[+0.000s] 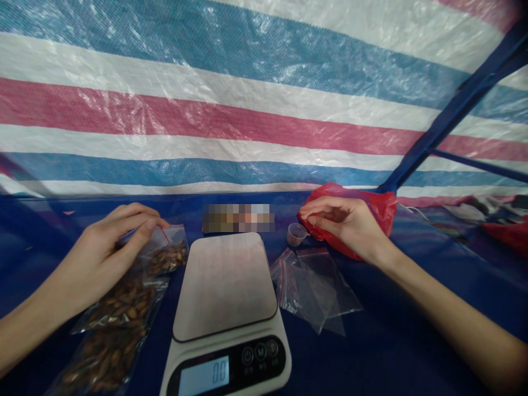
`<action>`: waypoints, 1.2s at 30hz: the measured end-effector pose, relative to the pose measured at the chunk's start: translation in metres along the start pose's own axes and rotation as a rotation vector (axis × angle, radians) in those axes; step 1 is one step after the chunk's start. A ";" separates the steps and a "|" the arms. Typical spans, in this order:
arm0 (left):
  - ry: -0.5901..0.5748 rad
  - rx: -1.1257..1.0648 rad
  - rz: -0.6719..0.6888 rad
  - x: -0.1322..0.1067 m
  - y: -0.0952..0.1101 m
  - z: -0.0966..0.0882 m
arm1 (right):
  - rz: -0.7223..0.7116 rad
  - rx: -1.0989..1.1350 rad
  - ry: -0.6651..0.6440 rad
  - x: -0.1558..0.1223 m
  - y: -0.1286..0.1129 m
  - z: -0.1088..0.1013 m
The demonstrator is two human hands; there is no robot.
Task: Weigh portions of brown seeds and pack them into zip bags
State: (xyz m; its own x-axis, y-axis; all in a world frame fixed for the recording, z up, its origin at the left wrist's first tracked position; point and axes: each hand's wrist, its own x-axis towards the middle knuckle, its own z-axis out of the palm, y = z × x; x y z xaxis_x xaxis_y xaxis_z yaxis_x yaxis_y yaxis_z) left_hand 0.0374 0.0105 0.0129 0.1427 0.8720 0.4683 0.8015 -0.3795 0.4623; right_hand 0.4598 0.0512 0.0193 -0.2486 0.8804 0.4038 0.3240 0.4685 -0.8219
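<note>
My left hand (119, 239) is at a small zip bag (167, 257) of brown, almond-like nuts, thumb and index finger closed at its upper edge. Beneath that hand lie larger clear bags (124, 305) of the same nuts, partly covered by it. My right hand (342, 220) is in front of a red plastic bag (373, 206), thumb and fingertips brought together. Whatever they pinch is hidden. A small clear plastic cup (296, 235) stands just below those fingertips. Between my hands is a kitchen scale (226, 286) with a bare plate, its display reading 0.0.
Several flat zip bags (317, 286) lie right of the scale. Behind the scale is a blurred-out rectangular item (238, 218). Striped plastic sheeting (247, 110) hangs at the back of the blue surface (396, 341). A blue frame pole (445, 115) slants at the right.
</note>
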 end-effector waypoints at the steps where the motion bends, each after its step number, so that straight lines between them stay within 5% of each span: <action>1: 0.010 0.007 -0.004 0.000 0.000 0.000 | 0.005 -0.005 0.005 0.000 0.000 -0.001; 5: 0.013 0.020 -0.006 0.000 0.000 0.001 | -0.046 -0.214 -0.013 0.002 0.007 -0.010; 9: -0.023 -0.004 0.015 -0.001 -0.002 -0.001 | -0.102 -0.453 -0.186 0.003 0.015 -0.014; 16: -0.034 -0.022 0.023 -0.002 -0.007 -0.001 | -0.197 -0.525 -0.413 0.002 0.015 -0.004; 29: -0.046 0.001 0.032 -0.002 -0.012 0.000 | -0.284 -0.541 -0.370 0.001 0.023 -0.002; 36: -0.008 0.014 0.023 -0.001 -0.006 0.000 | -0.113 -0.298 -0.046 0.002 0.011 -0.002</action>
State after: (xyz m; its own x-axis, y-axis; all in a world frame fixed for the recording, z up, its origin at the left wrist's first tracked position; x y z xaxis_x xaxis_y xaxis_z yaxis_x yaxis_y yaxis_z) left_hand 0.0323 0.0121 0.0090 0.1658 0.8653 0.4730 0.8060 -0.3953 0.4405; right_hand 0.4647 0.0588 0.0117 -0.3373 0.8206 0.4613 0.5433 0.5698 -0.6166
